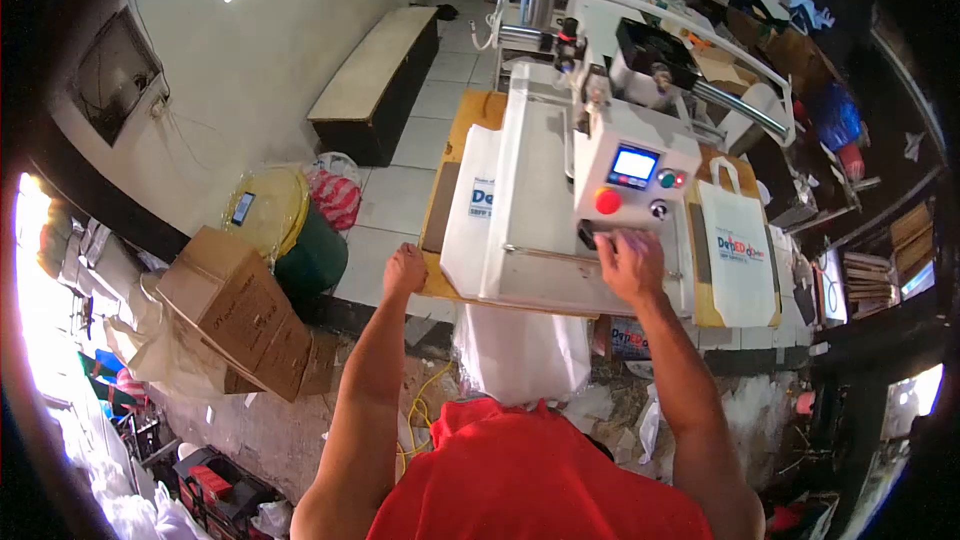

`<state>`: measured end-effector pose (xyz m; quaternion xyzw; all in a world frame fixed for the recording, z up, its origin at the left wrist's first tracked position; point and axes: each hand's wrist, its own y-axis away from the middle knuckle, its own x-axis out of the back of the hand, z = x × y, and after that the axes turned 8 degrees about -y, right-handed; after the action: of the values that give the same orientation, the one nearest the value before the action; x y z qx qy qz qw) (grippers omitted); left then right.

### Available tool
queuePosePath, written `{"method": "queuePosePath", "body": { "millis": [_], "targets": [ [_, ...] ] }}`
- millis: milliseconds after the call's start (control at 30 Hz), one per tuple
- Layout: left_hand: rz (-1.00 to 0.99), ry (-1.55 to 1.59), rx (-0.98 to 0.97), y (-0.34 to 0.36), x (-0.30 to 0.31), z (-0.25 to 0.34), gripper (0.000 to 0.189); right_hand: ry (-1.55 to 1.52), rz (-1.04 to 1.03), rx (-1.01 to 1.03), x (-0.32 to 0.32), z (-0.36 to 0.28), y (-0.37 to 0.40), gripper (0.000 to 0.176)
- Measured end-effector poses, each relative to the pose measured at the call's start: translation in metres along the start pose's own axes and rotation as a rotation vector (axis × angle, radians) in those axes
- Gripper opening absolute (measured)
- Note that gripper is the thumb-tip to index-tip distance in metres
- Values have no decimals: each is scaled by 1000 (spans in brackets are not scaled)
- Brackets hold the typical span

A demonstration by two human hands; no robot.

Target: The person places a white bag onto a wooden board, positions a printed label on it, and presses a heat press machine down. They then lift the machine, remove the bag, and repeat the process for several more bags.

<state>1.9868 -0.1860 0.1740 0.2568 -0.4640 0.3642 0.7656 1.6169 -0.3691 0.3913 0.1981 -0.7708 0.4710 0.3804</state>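
Note:
A white heat press stands in front of me, with a control box carrying a lit display, a red button and a green button. My right hand is closed around the black handle at the front of the box. At the left edge of the wooden board is my left hand, its fingers curled with nothing visible in them. Left of the press, a white printed bag lies partly under the plate. Another white printed bag with a handle loop lies flat on the board's right side.
Clear plastic with white material hangs below the press. To the left are a cardboard box and a green bin with a yellow lid. A bench lines the wall. A yellow cord lies on the floor.

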Motion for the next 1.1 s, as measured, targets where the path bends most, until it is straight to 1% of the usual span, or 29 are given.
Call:
{"method": "queuePosePath", "body": {
  "millis": [67,100,167,200,267,300,367,433,467,500,533,567,600,633,667,700,733,767,800,833,867,900,933,967,1000,1033,1067,1100],
  "targets": [
    [77,104,-38,-1,25,1,24,56,20,43,-15,-22,-14,30],
    [78,104,-31,-4,33,-4,24,51,16,47,-23,-32,-21,30],
    [346,325,-171,-9,50,-12,17,33,69,78,-35,-51,-31,29],
    [341,322,-171,-2,66,-5,17,28,83,84,-39,-60,-35,29],
    [506,295,-329,27,115,35,13,16,72,80,-45,-67,-38,30],
    [500,292,-332,40,133,54,13,7,62,76,-48,-70,-40,30],
    [582,318,-558,71,160,93,10,-9,34,36,-47,-77,-42,27],
    [559,356,-737,98,180,137,13,-69,-9,33,-48,-78,-40,17],
    [531,373,-816,110,186,159,15,-61,-30,5,-36,-79,-34,17],
    [466,404,-881,118,188,178,16,-130,20,11,-18,-84,-31,19],
    [452,390,-958,121,184,195,18,-197,78,23,-5,-83,-29,26],
    [445,375,-1028,122,178,209,19,-206,127,62,10,-66,-15,40],
    [429,378,-1020,123,171,222,19,-256,187,17,28,-48,-4,37],
    [409,333,-1010,124,162,235,21,-255,250,-106,38,-25,17,35],
    [389,285,-999,126,153,246,24,-239,295,-253,44,3,45,31],
    [375,278,-993,127,143,253,24,-243,315,-430,44,28,73,23],
    [398,156,-935,126,132,257,26,-324,288,-590,25,73,120,19],
    [421,31,-880,123,120,261,28,-284,192,-652,15,93,149,16],
    [478,5,-855,119,104,260,27,-244,94,-715,6,104,179,14],
    [466,-7,-861,118,101,264,27,-250,9,-781,-14,114,212,18],
    [498,-41,-819,118,99,267,24,-255,-78,-839,-37,122,241,25],
    [528,-76,-771,119,97,270,21,-273,-120,-808,-61,125,265,29],
    [557,-92,-779,121,96,274,20,-262,-269,-901,-85,125,281,39],
    [593,-110,-785,121,96,276,19,-290,-324,-849,-109,125,298,47],
    [595,-148,-766,121,96,277,18,-312,-512,-956,-107,110,279,57],
    [608,-166,-758,120,96,280,18,-329,-515,-939,-125,111,279,57],
    [592,-178,-755,121,98,280,19,-301,-544,-896,-151,111,291,63],
    [575,-190,-750,123,101,279,19,-273,-575,-853,-162,105,291,70]
  ]
}}
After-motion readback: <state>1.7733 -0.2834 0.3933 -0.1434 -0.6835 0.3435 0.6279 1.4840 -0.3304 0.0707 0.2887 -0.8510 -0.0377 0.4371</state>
